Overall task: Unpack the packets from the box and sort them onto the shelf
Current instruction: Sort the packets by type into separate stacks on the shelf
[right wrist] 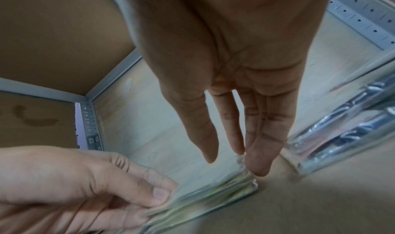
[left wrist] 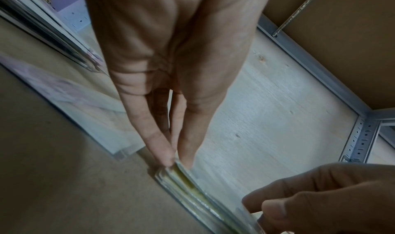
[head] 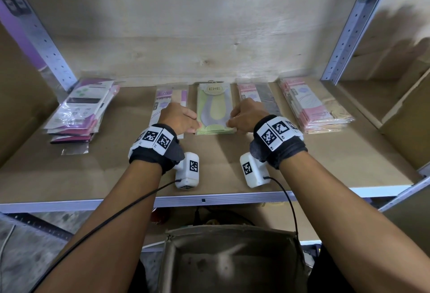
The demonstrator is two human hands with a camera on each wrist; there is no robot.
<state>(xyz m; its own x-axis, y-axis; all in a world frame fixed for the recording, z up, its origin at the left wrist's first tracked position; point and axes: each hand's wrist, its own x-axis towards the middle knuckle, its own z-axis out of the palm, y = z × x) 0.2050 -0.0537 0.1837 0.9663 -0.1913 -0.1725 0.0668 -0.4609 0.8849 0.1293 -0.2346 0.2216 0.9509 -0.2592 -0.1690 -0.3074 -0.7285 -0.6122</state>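
Note:
A stack of green packets (head: 215, 108) lies flat in the middle of the cardboard-lined shelf (head: 232, 167). My left hand (head: 196, 126) pinches the stack's near left corner; in the left wrist view the thumb and fingers of my left hand (left wrist: 177, 161) close on the edge of the green packets (left wrist: 192, 185). My right hand (head: 229, 122) holds the near right corner. The right wrist view shows my right hand (right wrist: 235, 163) with its fingers at the side of the green packets (right wrist: 213, 192) and its thumb above them. The open box (head: 232, 262) sits below the shelf.
A purple stack (head: 79, 111) lies at the left. A purple-and-white packet (head: 162, 106) is beside my left hand. Pink-and-grey packets (head: 256, 97) and a pink stack (head: 311, 106) lie to the right. Metal uprights (head: 46, 43) stand at both sides, and a cardboard box (head: 407, 118) at the far right.

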